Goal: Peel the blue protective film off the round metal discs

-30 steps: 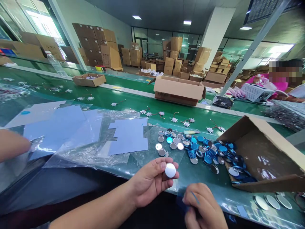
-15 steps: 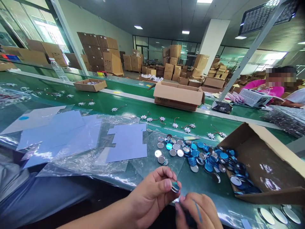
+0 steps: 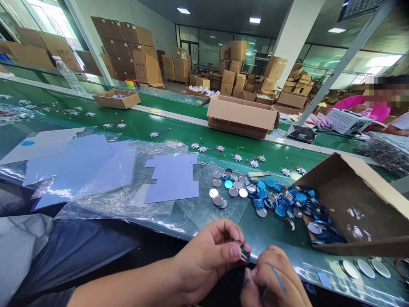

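Head view, as it reaches me over the link: my left hand (image 3: 207, 260) sits low in frame, below and left of the tipped cardboard box (image 3: 354, 204), its thumb and fingertips narrowly pinched on a small round metal cap (image 3: 245, 254) with a dark bluish face. My right hand (image 3: 275, 277) is just beside it, on the side nearer the box, with its fingers bunched close. A pale slim strip (image 3: 254, 258) pokes out of those fingers and reaches the cap's edge, and a thin blue line (image 3: 279, 279) lies across them. I cannot tell what else that hand grips.

Left of the box, a loose spread of metal caps (image 3: 265, 198), blue-faced and silver, lies on the belt and runs into the box's open mouth. Farther left of the box, blue film sheets (image 3: 172, 179) rest with clear plastic sheeting (image 3: 111, 204). Behind the box from my side, star-shaped LED boards (image 3: 238, 157) with red wires sit along the green conveyor belt (image 3: 179, 136). An open carton (image 3: 243, 115) stands farther behind it, and beyond the box to the right, a person in a pink sleeve (image 3: 373, 104) sits near pink gloves (image 3: 319, 121).
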A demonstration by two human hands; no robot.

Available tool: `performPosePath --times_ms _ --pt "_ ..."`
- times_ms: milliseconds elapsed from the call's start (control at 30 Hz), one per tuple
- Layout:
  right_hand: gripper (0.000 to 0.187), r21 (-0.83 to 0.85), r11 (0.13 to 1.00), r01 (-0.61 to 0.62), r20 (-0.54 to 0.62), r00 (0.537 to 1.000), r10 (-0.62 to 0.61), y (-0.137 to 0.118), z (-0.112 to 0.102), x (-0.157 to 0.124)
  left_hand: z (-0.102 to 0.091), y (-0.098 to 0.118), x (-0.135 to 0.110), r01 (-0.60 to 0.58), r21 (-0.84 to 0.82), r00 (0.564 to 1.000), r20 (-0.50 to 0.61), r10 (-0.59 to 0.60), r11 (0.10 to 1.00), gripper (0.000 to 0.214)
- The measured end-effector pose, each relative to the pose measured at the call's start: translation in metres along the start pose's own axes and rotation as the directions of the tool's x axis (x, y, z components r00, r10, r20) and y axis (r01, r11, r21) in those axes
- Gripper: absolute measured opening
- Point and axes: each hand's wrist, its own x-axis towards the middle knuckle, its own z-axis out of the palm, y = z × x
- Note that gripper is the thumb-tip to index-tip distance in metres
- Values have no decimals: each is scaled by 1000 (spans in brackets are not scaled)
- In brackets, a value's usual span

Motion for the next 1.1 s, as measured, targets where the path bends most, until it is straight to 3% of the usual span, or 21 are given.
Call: performPosePath --times_ms 67,200,333,433,667,767,900,1100 --pt "21 12 1000 14 67 998 -14 5 -5 -1 -1 1 0 17 -17 1000 3 -17 1000 30" --pt "19 11 1000 -1 58 998 0 9 -3 -7 -3 3 -1 8 3 1000 8 -8 1000 31" --pt "16 -27 998 -51 -104 993 48 -1 9 -11 -3 2 -3 -46 73 999 -21 47 996 36" --pt "16 -42 997 -71 -145 987 64 -8 13 -10 -3 1 -4 -65 113 997 -23 68 992 36" --pt "19 114 990 -85 78 994 77 -4 -3 -4 -3 1 -4 72 -23 997 19 -71 997 30" --pt "20 102 994 -48 92 995 39 1 -9 -4 -4 2 -3 87 -53 996 30 -86 995 28" --pt "19 39 999 -5 43 999 3 2 -4 -4 -4 3 -3 69 -55 997 46 -66 996 27" --pt "17 3 996 -94 -143 985 94 -10 8 -8 -4 -1 -4 39 17 999 19 -40 999 28"
